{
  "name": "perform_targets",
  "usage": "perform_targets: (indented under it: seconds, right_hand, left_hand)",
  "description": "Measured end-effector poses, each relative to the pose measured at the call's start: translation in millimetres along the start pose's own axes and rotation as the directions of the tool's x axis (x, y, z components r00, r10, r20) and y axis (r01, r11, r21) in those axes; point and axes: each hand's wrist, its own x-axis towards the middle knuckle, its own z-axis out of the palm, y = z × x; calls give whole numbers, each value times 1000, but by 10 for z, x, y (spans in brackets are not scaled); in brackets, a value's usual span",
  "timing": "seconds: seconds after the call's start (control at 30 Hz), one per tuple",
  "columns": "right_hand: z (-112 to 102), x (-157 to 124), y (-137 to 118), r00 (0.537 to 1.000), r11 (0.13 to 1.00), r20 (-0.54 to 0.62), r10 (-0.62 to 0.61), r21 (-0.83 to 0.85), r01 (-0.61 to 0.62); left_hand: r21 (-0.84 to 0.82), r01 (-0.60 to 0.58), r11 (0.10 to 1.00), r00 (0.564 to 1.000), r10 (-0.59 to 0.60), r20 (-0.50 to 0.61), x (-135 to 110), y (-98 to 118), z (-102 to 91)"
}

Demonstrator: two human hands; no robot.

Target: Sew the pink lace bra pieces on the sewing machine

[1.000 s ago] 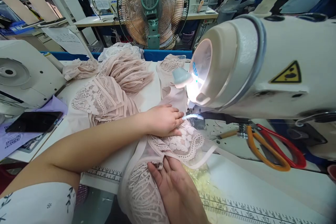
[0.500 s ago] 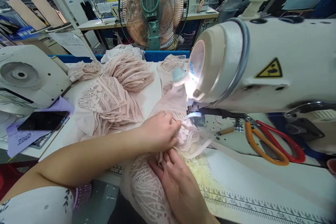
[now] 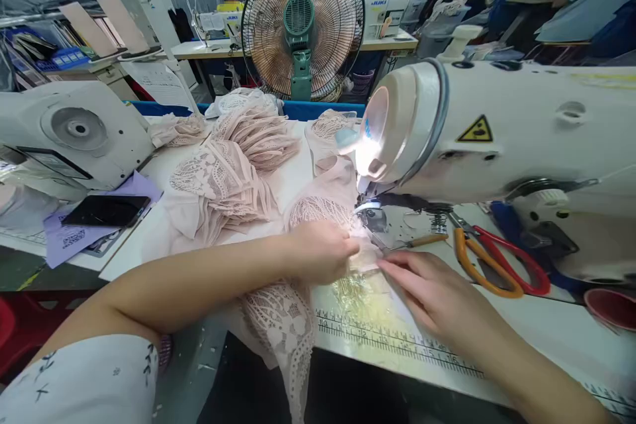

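Pale pink lace fabric (image 3: 322,209) lies under the needle area of a white sewing machine (image 3: 497,146). My left hand (image 3: 322,252) is closed on this fabric, just left of the presser foot. To its right, my right hand (image 3: 427,285) has its fingertips together at the fabric's right edge, seemingly pinching it. A lace panel (image 3: 283,318) hangs from below my left hand over the table's front edge. The machine's lamp brightly lights the needle area, and the stitching point is partly hidden.
Stacked lace pieces (image 3: 223,179) lie left of the machine. Scissors (image 3: 491,258) with orange and red handles rest at right, near a wooden-handled tool (image 3: 422,240). A phone (image 3: 106,210) sits on purple paper. A large fan (image 3: 303,20) stands behind; a ruler strip (image 3: 397,344) runs along the front.
My right hand has moved from the hanging lace below my left hand to the fabric's right edge. My left hand shifted slightly right. The lace panel now hangs lower, and the view has shifted.
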Motion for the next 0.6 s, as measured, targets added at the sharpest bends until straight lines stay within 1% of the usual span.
perform_targets:
  seconds: [0.03, 0.1, 0.17, 0.27, 0.33, 0.37, 0.47, 0.6]
  right_hand:
    - [33, -4, 0, 999, 999, 17, -36, -24, 37]
    - [61, -20, -29, 996, 996, 26, -80, -46, 81]
    - [59, -28, -64, 995, 993, 14, -100, -62, 101]
    - [50, 0, -105, 990, 987, -8, -139, -82, 138]
    - [56, 32, -125, 987, 984, -18, -161, -78, 159]
    - [63, 47, -135, 986, 984, -24, -164, -73, 161]
    - [93, 74, -153, 987, 986, -36, -155, -64, 153]
    - [126, 100, -138, 987, 985, -34, -156, -77, 153]
  left_hand:
    - [41, -12, 999, 1000, 13, -21, -5, 39, 53]
    - [159, -103, 982, 989, 118, -91, -26, 34, 166]
    - [272, -190, 943, 953, 243, -180, -49, -51, 269]
    - [331, -286, 899, 887, 379, -264, -63, -207, 356]
    - [337, -352, 873, 857, 445, -260, -56, -272, 361]
    - [335, -374, 865, 853, 462, -241, -49, -292, 354]
    - [327, -393, 859, 866, 465, -181, -21, -330, 326]
    - [317, -394, 863, 877, 456, -151, 35, -411, 314]
